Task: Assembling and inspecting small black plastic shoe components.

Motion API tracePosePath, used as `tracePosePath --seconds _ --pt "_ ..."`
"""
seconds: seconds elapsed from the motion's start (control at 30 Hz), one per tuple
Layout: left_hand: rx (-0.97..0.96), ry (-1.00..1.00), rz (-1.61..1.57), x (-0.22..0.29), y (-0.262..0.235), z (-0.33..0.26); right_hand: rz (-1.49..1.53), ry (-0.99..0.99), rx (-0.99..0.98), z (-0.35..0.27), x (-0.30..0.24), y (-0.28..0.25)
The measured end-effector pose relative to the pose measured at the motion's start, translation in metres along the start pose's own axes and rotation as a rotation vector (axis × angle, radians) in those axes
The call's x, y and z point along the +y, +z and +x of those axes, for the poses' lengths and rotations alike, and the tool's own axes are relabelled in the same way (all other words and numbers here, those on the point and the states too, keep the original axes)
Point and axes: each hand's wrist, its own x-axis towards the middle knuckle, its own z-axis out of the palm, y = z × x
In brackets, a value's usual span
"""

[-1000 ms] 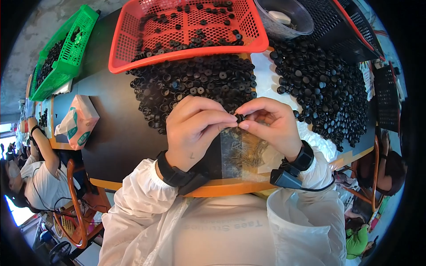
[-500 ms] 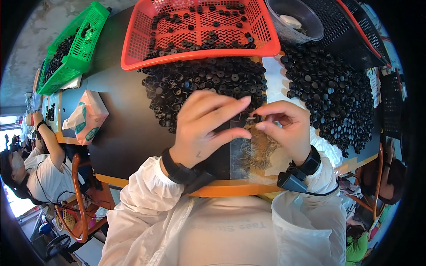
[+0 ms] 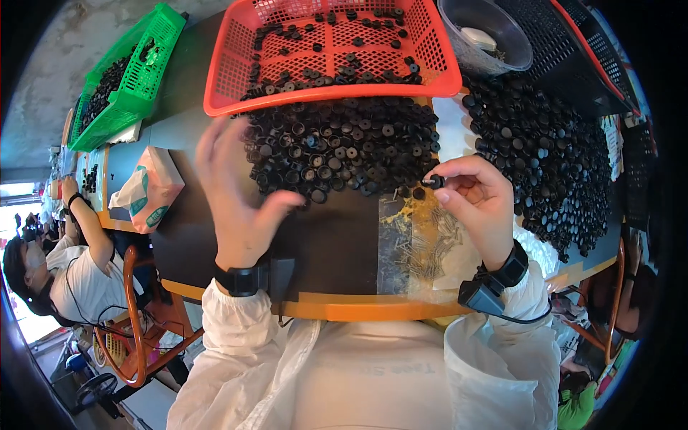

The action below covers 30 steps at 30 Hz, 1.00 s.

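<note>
Between its thumb and forefinger, my right hand (image 3: 481, 204) pinches a small black knob (image 3: 436, 182) with a short metal pin sticking out toward the left. My left hand (image 3: 240, 215) is apart from it, fingers spread and smeared by motion, with nothing in the grip. It hovers at the left edge of a heap of round black plastic parts (image 3: 337, 147), some hollow and some with a centre hole. Below my right hand, many loose metal pins (image 3: 430, 251) lie on a taped, clear-covered patch of the table. Another heap of smooth black caps (image 3: 548, 172) spreads to the right.
A red basket (image 3: 333, 92) holding black parts stands behind the middle heap. A clear tub (image 3: 494, 63) and a black crate (image 3: 566, 64) are at the back right. Left are a tissue pack (image 3: 159, 188) and a green basket (image 3: 132, 100). A person (image 3: 72, 265) sits far left.
My left hand has moved away from the right one, leftward, its fingers spreading. My right hand still pinches the black knob, now a little farther right, and the pins below show more fully.
</note>
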Motion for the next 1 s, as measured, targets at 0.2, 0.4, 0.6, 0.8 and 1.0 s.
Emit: tracePosePath --seconds 0.2,0.4,0.6,0.8,1.0 --pt "-0.098 -0.590 -0.276 -0.018 0.006 -0.024 0.008 0.028 -0.014 0.001 0.002 0.002" --pt "-0.102 -0.579 -0.274 0.004 0.039 -0.022 -0.035 0.030 -0.048 0.000 0.000 0.001" --pt "-0.092 -0.661 -0.276 0.021 0.053 -0.021 0.024 0.072 -0.047 0.001 0.002 0.002" --pt "0.035 -0.667 -0.461 0.038 0.049 -0.018 -0.023 0.067 -0.078 0.001 0.003 0.001" --pt "-0.229 -0.207 -0.145 0.030 -0.013 -0.053 -0.035 0.041 -0.061 0.002 -0.001 -0.001"
